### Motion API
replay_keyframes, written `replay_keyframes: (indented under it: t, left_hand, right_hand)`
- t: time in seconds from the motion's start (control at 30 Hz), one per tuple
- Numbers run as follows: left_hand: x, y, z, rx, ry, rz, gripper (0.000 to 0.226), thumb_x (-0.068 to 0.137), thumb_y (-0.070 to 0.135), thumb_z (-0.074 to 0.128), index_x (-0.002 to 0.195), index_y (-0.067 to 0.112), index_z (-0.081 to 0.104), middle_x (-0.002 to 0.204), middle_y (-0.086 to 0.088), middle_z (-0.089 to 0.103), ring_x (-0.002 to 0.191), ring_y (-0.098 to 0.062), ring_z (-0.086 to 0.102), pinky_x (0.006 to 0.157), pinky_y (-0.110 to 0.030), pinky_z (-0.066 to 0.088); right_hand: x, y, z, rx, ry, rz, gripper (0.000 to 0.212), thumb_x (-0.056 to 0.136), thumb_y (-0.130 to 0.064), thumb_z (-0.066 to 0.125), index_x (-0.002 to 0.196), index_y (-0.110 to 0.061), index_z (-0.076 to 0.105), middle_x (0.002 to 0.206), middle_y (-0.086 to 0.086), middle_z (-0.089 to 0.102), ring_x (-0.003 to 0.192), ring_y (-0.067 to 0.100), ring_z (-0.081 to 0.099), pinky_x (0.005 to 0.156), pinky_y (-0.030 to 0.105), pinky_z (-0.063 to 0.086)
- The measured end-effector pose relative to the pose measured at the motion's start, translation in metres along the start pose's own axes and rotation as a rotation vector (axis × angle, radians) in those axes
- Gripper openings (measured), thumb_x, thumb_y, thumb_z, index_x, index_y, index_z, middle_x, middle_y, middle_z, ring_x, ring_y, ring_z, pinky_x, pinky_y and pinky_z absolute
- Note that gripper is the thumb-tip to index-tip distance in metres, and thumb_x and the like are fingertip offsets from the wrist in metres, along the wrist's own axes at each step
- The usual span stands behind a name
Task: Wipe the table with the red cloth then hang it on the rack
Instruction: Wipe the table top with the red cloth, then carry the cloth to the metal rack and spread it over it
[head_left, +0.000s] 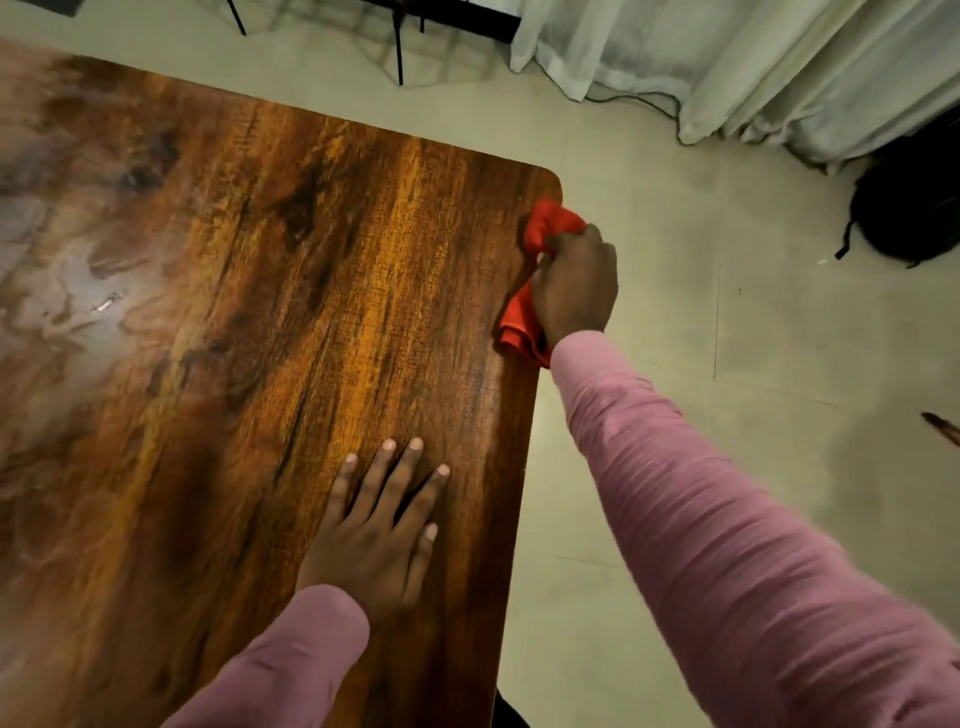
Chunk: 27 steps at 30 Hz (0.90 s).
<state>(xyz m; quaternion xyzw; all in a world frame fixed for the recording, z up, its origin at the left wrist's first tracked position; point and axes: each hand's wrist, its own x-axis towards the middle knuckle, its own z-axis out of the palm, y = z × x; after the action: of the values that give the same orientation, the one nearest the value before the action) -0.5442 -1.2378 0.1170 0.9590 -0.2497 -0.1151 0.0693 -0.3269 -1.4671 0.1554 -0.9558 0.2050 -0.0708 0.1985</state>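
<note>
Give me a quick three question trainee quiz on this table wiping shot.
1. True or false: the left hand lies flat on the table.
2. Which hand grips the red cloth?
3. Where on the table is the cloth: A) centre, B) right edge near the far corner, C) left side?

Key: 1 true. 2 The right hand. 3 B.

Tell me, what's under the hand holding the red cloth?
Under the right hand lies the bunched red cloth, pressed on the table at its right edge near the corner. The cloth's middle and the wood beneath it are covered.
</note>
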Motion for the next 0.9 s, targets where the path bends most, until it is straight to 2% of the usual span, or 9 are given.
replay_keyframes:
  t: [0.23, 0.37, 0.47, 0.57, 0.63, 0.7, 0.8, 0.87, 0.9]
  left_hand:
    - [0.002, 0.005, -0.007, 0.026, -0.022, -0.042, 0.057, 0.092, 0.040, 0.031, 0.145, 0.021, 0.040, 0.154, -0.011, 0.031, 0.143, -0.032, 0.024, 0.115, -0.054, 0.012]
    - [0.001, 0.010, -0.010, 0.097, -0.079, -0.093, 0.060, 0.094, 0.044, 0.014, 0.150, 0.025, 0.023, 0.159, -0.008, 0.014, 0.147, -0.030, 0.008, 0.116, -0.049, -0.010]
    - [-0.002, 0.019, -0.012, 0.123, -0.074, -0.188, 0.058, 0.097, 0.043, 0.011, 0.152, 0.027, 0.011, 0.161, -0.006, 0.000, 0.147, -0.029, -0.007, 0.112, -0.049, -0.021]
    - [-0.013, 0.034, -0.020, 0.046, -0.060, -0.252, 0.055, 0.098, 0.041, 0.021, 0.152, 0.028, 0.014, 0.162, -0.004, 0.003, 0.147, -0.027, -0.006, 0.114, -0.049, -0.016]
    - [-0.028, 0.044, -0.027, -0.018, -0.064, -0.239, 0.055, 0.098, 0.038, 0.026, 0.151, 0.029, 0.015, 0.161, -0.003, 0.005, 0.148, -0.025, -0.002, 0.115, -0.049, -0.012]
    - [-0.044, 0.054, -0.035, -0.091, -0.059, -0.231, 0.055, 0.098, 0.035, 0.029, 0.151, 0.028, 0.016, 0.161, -0.003, 0.007, 0.148, -0.023, 0.001, 0.115, -0.047, -0.009]
    - [-0.068, 0.072, -0.051, -0.120, -0.040, -0.182, 0.055, 0.098, 0.034, 0.028, 0.151, 0.028, 0.014, 0.161, -0.002, 0.006, 0.148, -0.022, 0.002, 0.116, -0.046, -0.008]
    - [-0.081, 0.084, -0.061, -0.114, -0.022, -0.143, 0.056, 0.099, 0.034, 0.029, 0.152, 0.028, 0.011, 0.162, -0.002, 0.005, 0.148, -0.023, 0.001, 0.116, -0.046, -0.007]
    - [-0.087, 0.090, -0.066, -0.103, -0.017, -0.121, 0.057, 0.098, 0.034, 0.029, 0.152, 0.028, 0.010, 0.162, -0.002, 0.005, 0.148, -0.023, 0.001, 0.116, -0.046, -0.007]
  right_hand:
    - [-0.112, 0.016, -0.015, -0.003, -0.021, -0.015, 0.024, 0.087, -0.016, 0.057, 0.109, -0.017, 0.068, 0.120, 0.005, 0.060, 0.111, 0.031, 0.053, 0.089, 0.041, 0.049]
    - [-0.164, 0.029, -0.028, 0.044, -0.060, 0.030, 0.026, 0.087, -0.017, 0.058, 0.110, -0.020, 0.068, 0.118, 0.004, 0.063, 0.107, 0.029, 0.057, 0.089, 0.036, 0.046]
    - [-0.183, 0.045, -0.051, 0.400, -0.242, 0.257, 0.026, 0.090, -0.015, 0.059, 0.114, -0.016, 0.067, 0.115, 0.006, 0.067, 0.104, 0.027, 0.061, 0.096, 0.038, 0.047]
    - [-0.212, 0.060, -0.079, 0.752, -0.408, 0.391, 0.019, 0.095, -0.010, 0.049, 0.103, -0.015, 0.065, 0.102, 0.007, 0.069, 0.094, 0.026, 0.064, 0.084, 0.044, 0.054]
    - [-0.237, 0.067, -0.097, 0.939, -0.382, 0.508, 0.025, 0.096, -0.007, 0.044, 0.099, -0.020, 0.065, 0.095, 0.005, 0.070, 0.084, 0.022, 0.067, 0.069, 0.034, 0.056]
    - [-0.260, 0.073, -0.114, 1.068, -0.315, 0.598, 0.027, 0.095, -0.010, 0.043, 0.098, -0.022, 0.067, 0.092, 0.004, 0.072, 0.079, 0.020, 0.069, 0.066, 0.031, 0.056]
    - [-0.292, 0.082, -0.137, 1.335, -0.254, 0.729, 0.028, 0.097, -0.033, 0.046, 0.102, -0.017, 0.069, 0.088, 0.012, 0.074, 0.077, 0.031, 0.071, 0.064, 0.039, 0.057]
    - [-0.306, 0.084, -0.148, 1.413, -0.340, 0.765, 0.041, 0.094, -0.048, 0.049, 0.110, -0.015, 0.066, 0.095, 0.016, 0.073, 0.084, 0.037, 0.070, 0.066, 0.046, 0.057]
    - [-0.312, 0.086, -0.152, 1.415, -0.402, 0.749, 0.041, 0.092, -0.044, 0.052, 0.116, -0.013, 0.063, 0.102, 0.018, 0.071, 0.090, 0.040, 0.068, 0.073, 0.051, 0.057]
